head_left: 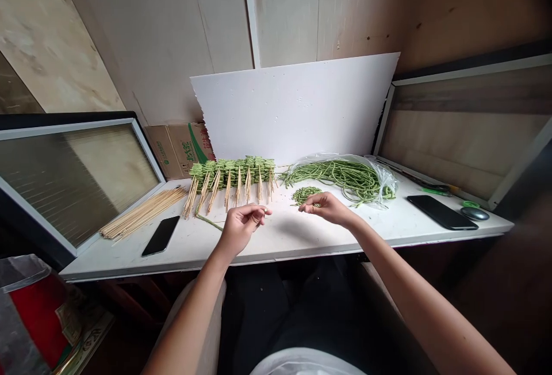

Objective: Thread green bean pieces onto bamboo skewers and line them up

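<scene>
My left hand [245, 226] is above the front of the white table [276, 243], its fingers curled in and thumb against them. Whatever it may grip is too small to make out. One long green bean [209, 222] runs along the tabletop and passes behind this hand; I cannot tell whether they touch. My right hand [328, 208] is closed in a pinch in front of a small heap of short bean pieces [305, 193]; its fingertips hide any contents. Behind my left hand lie rows of skewered green beans [233, 169], their wooden stick ends pointing toward me.
Long beans [336, 176] lie in a clear plastic bag [386, 182] at back right. Bare skewers [144, 214] and a phone [161, 236] are on the left. Another phone [442, 212] and a mouse [475, 214] are on the right. A white board [293, 110] stands behind.
</scene>
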`<state>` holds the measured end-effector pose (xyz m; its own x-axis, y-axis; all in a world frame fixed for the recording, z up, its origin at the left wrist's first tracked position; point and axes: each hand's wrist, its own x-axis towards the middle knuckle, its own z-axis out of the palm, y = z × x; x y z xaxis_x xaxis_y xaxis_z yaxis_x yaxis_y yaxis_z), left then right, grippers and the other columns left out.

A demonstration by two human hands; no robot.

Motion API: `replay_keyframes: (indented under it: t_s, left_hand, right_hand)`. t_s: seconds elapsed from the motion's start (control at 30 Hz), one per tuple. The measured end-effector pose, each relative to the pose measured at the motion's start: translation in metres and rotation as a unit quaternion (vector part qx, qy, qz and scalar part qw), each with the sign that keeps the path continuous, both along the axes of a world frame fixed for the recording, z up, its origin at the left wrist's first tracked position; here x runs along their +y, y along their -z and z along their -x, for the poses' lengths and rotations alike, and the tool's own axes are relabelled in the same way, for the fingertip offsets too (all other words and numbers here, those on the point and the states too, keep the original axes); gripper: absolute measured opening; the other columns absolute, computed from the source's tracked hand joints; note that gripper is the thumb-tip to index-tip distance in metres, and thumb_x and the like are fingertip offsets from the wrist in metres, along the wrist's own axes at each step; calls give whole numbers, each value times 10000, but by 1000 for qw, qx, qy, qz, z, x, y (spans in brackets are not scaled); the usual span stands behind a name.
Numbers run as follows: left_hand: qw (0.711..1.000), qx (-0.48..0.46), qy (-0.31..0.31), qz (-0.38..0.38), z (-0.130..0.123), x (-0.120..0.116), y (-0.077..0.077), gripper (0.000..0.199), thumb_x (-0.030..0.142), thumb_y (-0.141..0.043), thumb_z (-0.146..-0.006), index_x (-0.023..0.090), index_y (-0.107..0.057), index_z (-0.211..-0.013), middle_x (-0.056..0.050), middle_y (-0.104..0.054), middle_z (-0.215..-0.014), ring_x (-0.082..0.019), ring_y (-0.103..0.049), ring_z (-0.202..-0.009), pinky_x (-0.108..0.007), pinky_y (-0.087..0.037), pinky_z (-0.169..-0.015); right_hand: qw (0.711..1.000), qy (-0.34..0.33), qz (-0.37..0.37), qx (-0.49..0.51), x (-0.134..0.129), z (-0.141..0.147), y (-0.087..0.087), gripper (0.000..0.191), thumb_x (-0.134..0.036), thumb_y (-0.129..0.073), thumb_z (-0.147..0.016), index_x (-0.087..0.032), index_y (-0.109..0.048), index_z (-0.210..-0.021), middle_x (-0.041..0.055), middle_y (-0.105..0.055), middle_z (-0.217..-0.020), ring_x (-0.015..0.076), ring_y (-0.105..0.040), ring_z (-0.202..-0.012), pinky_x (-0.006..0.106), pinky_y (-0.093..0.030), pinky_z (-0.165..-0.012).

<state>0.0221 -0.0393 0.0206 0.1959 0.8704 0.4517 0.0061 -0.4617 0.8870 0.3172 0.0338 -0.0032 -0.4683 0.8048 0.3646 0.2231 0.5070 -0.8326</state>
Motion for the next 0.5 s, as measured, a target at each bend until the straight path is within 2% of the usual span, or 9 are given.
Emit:
replay_keyframes:
  t_s: [0.1, 0.2, 0.27, 0.4, 0.5]
  left_hand:
    - [998, 55, -12, -7, 0, 1, -1, 412, 481, -664, -980, 122, -802, -1131, -84, -678, -850, -157, -601, -791, -251, -497, -679]
    - [996, 89, 7, -18, -8, 1, 4, 416, 430, -621, -1009, 148, -750, -1286, -100, -662, -1001, -170, -603, -880, -251, -505, -714]
    - [994, 106, 7, -26, -12, 1, 7, 407, 379, -601, -1015, 172, -721, -1346, -110, -629, -1115, -172, -601, -928, -252, -517, -740]
    - [991, 133, -13, -32, -13, 3, 12, 414, 312, -575, -1020, 202, -685, -1404, -103, -569, -1182, -138, -588, -876, -249, -537, -743]
    - [994, 108, 8, -19, -13, 4, 14, 413, 297, -625, -996, 194, -690, -1391, -104, -594, -1185, -156, -631, -950, -278, -581, -832]
  right_hand:
    - [983, 98, -48, -148, 10, 3, 21, 256, -420, -708, -919, -205, -844, -950, 124, -787, -944, 247, -688, -832, 368, -538, -774]
    - [960, 147, -72, -228, 14, 11, 39, 190, -288, -677, -928, -214, -846, -976, 123, -800, -977, 278, -699, -919, 373, -540, -824]
    - [947, 166, -99, -257, 15, 12, 47, 157, -246, -692, -908, -215, -845, -916, 118, -798, -957, 305, -684, -998, 398, -527, -902]
    - [938, 165, -139, -270, 18, 7, 46, 145, -288, -723, -895, -207, -828, -836, 127, -777, -937, 333, -660, -1030, 468, -470, -1019]
    - [954, 159, -142, -212, 16, 4, 31, 354, -429, -592, -995, -180, -809, -868, 141, -764, -937, 306, -673, -939, 484, -485, -982]
